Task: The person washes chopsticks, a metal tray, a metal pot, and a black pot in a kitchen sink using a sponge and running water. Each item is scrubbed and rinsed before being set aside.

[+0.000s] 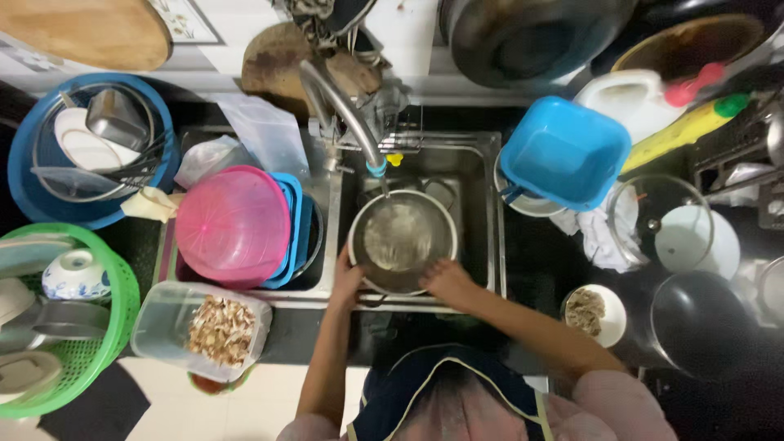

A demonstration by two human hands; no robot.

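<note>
A round steel bowl (402,237) sits in the right sink basin (478,175) under the curved tap (343,110), with cloudy water in it. My left hand (346,282) grips the bowl's left rim. My right hand (447,280) holds the near right rim, fingers over the edge. A thin stream runs from the tap's blue tip (376,169) into the bowl.
A pink colander (233,224) rests on blue basins in the left basin. In front stands a clear box of chopped pieces (219,329). Left are a green basket (98,343) and a blue tub of dishes (90,147). Right are a blue square basin (565,151), a glass lid (657,220) and a small white bowl (594,314).
</note>
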